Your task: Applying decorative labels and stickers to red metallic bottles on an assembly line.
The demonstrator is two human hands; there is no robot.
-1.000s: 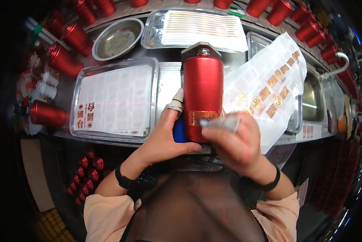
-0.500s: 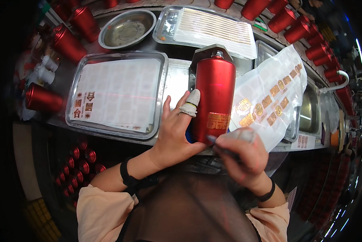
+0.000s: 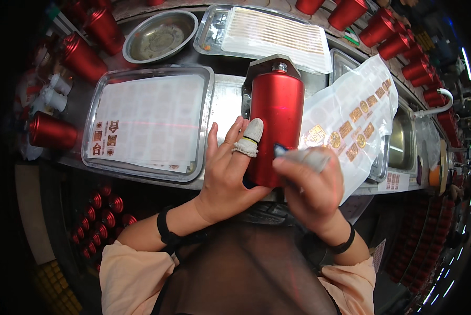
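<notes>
A glossy red metal bottle (image 3: 278, 113) lies lengthwise before me, its neck pointing away against a dark angular holder (image 3: 271, 62). My left hand (image 3: 227, 170) steadies its left side and lower end, thumb at the bottom and fingers along the wall. A pale finger cot with a yellow band covers one finger. My right hand (image 3: 314, 181), also with a pale finger cover, pinches a small dark flat tool (image 3: 280, 150) against the lower right of the bottle. Motion blurs this hand, so the tool's exact kind is unclear. The hand hides part of the bottle.
At left is a metal tray (image 3: 210, 100) with white decal sheets (image 3: 151, 115). Behind stand a steel bowl (image 3: 161, 37) and a tray of striped sheets (image 3: 277, 39). A gold-printed decal sheet (image 3: 359, 121) lies right, near a sink (image 3: 402, 139). Red bottles (image 3: 51, 131) surround the bench.
My right hand has moved up along the bottle with the tool. The gold decal seen near the bottle's lower end no longer shows. My left hand keeps its hold.
</notes>
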